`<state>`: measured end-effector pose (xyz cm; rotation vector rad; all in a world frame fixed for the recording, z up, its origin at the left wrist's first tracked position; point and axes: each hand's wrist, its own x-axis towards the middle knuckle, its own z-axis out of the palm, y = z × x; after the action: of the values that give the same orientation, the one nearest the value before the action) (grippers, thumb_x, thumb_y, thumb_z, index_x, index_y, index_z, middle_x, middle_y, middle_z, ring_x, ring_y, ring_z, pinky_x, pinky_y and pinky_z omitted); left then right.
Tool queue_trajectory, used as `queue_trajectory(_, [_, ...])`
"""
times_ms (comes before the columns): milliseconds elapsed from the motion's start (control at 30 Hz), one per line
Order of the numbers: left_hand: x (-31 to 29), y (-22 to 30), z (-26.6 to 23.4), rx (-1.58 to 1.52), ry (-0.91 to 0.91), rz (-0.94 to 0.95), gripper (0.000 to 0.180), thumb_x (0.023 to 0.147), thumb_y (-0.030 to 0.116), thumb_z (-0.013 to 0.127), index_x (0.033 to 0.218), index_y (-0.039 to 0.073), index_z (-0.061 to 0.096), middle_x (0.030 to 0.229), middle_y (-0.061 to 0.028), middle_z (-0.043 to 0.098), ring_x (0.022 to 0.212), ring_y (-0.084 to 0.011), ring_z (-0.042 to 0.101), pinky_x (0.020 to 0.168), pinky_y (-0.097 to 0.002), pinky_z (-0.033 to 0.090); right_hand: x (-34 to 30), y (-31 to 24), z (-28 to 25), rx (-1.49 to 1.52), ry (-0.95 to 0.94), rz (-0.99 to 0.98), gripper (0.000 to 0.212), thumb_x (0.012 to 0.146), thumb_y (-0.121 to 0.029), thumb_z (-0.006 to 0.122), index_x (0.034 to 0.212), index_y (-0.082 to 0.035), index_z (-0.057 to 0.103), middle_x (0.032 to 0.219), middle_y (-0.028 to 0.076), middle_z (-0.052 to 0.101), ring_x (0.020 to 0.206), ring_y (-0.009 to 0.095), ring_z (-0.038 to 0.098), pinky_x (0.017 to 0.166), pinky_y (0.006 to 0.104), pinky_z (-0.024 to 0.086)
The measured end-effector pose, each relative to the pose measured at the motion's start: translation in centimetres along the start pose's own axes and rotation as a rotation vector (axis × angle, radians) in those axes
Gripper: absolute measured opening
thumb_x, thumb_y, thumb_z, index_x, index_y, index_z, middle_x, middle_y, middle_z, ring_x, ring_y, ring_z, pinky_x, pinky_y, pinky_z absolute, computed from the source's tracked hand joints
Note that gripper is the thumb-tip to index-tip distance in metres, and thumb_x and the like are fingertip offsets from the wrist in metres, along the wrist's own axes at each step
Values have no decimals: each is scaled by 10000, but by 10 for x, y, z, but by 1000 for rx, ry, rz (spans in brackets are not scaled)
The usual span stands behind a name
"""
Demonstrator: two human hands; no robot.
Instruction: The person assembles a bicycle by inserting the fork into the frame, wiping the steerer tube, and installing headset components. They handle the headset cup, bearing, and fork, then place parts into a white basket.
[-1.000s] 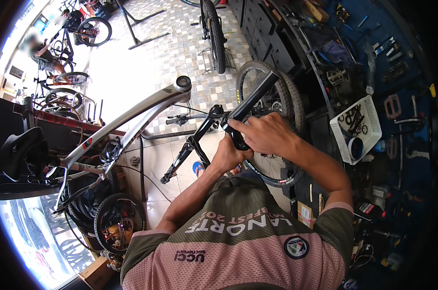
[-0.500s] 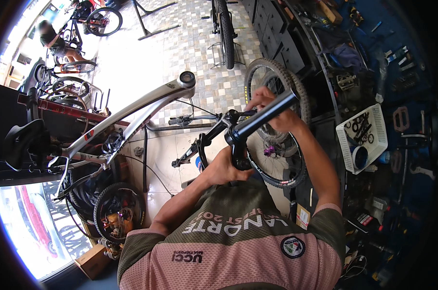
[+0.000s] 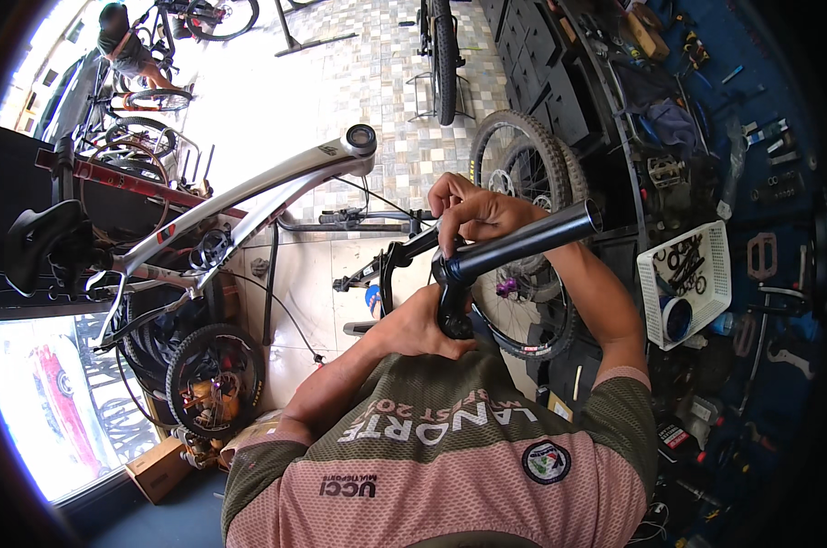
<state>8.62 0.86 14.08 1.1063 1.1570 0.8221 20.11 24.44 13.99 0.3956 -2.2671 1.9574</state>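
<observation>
A black suspension fork point(image 3: 452, 301) is in front of my chest, its bare steerer tube point(image 3: 532, 241) slanting up to the right. My left hand point(image 3: 418, 321) is wrapped around the fork near its crown. My right hand point(image 3: 482, 215) reaches over from the far side of the steerer tube. Its fingers are bent and apart, and one fingertip touches the lower end of the tube at the crown. The tube hides part of this hand. No separate object shows between its fingers.
A silver bike frame point(image 3: 249, 196) stands to my left, with a loose handlebar point(image 3: 363, 219) beyond my hands. Mountain bike wheels point(image 3: 523, 155) lean ahead right. On the tool-covered bench sits a white basket point(image 3: 710, 306) of small parts. A cardboard box point(image 3: 158, 470) lies at the lower left.
My right hand has moved left and down along the steerer tube to the crown. The tube's upper end has swung right and lower. My left hand keeps its grip.
</observation>
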Motion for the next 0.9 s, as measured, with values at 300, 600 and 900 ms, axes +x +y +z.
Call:
queue_trajectory(300, [1, -5, 6, -14, 38, 14, 455, 740, 189, 918, 1017, 20, 600, 845, -2, 603, 787, -99, 568, 706, -296, 507, -46, 0, 4, -128, 198, 184, 249, 984, -403, 723, 1079, -201, 831, 1134, 21, 440, 1222, 203, 434, 1134, 378, 331])
queue_trajectory(600, [0, -5, 2, 8, -40, 46, 446, 736, 188, 922, 1006, 26, 606, 813, 18, 589, 747, -96, 556, 661, -293, 490, -14, -39, -2, -239, 89, 26, 289, 933, -49, 682, 1083, -213, 867, 1196, 42, 538, 1289, 209, 434, 1105, 424, 267])
queue_trajectory(900, [-6, 2, 0, 20, -100, -57, 536, 689, 222, 956, 1083, 40, 641, 927, 6, 632, 851, -100, 610, 769, -294, 533, -19, -30, -1, -429, 36, -15, 378, 790, -104, 752, 1082, -314, 870, 1330, 55, 518, 1338, 247, 389, 1219, 474, 184])
